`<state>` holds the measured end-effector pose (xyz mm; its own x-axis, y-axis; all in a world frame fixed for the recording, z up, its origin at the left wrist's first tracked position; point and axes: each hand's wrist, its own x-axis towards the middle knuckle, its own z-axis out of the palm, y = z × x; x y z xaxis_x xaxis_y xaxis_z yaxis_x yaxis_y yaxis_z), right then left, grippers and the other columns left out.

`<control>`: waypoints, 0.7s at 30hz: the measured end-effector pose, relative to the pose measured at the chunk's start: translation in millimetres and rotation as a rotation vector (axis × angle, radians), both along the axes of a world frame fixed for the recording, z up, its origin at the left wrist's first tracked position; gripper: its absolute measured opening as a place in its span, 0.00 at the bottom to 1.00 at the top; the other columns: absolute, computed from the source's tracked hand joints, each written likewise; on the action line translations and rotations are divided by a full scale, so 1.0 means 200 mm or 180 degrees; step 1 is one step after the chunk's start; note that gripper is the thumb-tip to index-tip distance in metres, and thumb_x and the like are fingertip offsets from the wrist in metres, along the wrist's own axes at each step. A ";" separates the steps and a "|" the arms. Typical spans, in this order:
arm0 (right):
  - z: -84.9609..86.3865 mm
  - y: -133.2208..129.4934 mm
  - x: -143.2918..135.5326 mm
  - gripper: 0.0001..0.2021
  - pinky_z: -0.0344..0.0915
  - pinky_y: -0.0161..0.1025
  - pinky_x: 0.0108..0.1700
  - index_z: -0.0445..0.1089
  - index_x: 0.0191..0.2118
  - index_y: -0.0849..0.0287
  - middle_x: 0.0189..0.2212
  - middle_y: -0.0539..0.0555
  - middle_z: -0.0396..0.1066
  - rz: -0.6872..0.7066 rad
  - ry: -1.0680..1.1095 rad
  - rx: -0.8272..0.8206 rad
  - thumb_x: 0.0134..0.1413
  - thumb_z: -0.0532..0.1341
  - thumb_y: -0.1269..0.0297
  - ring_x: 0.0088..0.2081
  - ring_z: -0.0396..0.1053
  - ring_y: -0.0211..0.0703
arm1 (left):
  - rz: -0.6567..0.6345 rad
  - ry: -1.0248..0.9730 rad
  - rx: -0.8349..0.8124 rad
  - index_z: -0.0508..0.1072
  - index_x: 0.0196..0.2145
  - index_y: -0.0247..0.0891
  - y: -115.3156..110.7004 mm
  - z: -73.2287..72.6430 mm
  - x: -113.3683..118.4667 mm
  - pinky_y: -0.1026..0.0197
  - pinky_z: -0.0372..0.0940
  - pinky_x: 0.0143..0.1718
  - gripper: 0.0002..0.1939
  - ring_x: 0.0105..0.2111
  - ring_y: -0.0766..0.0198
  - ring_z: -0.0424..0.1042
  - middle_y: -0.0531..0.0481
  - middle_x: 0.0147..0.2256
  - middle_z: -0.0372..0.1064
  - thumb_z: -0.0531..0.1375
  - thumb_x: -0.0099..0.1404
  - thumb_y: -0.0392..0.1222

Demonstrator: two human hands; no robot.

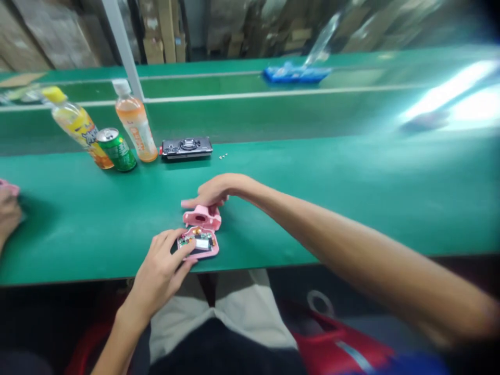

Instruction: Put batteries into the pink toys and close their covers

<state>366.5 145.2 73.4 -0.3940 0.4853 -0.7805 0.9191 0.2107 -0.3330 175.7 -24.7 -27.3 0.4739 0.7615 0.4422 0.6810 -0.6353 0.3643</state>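
Observation:
A small pink plastic device lies opened on the green table (312, 198) near its front edge. Its lower half (198, 245) shows a circuit board with a small screen; the pink cover half (203, 216) lies just behind it. My left hand (164, 265) holds the lower half, thumb on its edge. My right hand (214, 190) reaches across from the right and rests on the pink cover, fingers curled over it.
At the back left stand a yellow-capped bottle (76, 125), a green can (116, 149) and an orange drink bottle (135, 122). A black device (186, 147) and a few tiny screws (223, 155) lie beside them. Another person's hand (8, 211) is at the left edge. A blue tray (295, 74) sits on the conveyor behind.

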 end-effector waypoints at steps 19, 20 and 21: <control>0.03 -0.41 0.14 0.16 0.67 0.38 0.45 0.74 0.57 0.61 0.46 0.58 0.78 0.0235 0.1755 0.2263 0.67 0.64 0.61 0.44 0.75 0.45 | 0.0442 -0.1761 -0.0773 0.75 0.51 0.43 0.05 0.06 0.01 0.56 0.67 0.56 0.12 0.55 0.56 0.71 0.45 0.52 0.71 0.64 0.71 0.46; 0.01 -0.41 0.15 0.18 0.68 0.38 0.47 0.73 0.59 0.61 0.47 0.59 0.78 0.0325 0.1885 0.2315 0.66 0.64 0.63 0.46 0.75 0.45 | 0.0430 -0.1778 -0.0790 0.74 0.51 0.43 0.05 0.05 0.01 0.56 0.66 0.56 0.13 0.55 0.56 0.71 0.45 0.52 0.71 0.64 0.71 0.46; -0.01 -0.40 0.15 0.19 0.68 0.38 0.48 0.73 0.60 0.61 0.48 0.59 0.78 0.0378 0.1934 0.2341 0.66 0.64 0.64 0.47 0.75 0.45 | 0.0422 -0.1810 -0.0840 0.74 0.52 0.43 0.05 0.05 0.01 0.56 0.66 0.57 0.14 0.55 0.56 0.71 0.45 0.52 0.71 0.64 0.71 0.47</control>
<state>396.3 65.2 71.9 -0.7090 0.7029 0.0571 0.5923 0.6374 -0.4929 178.0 -14.6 -18.2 0.1149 0.9151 0.3865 0.4020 -0.3986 0.8243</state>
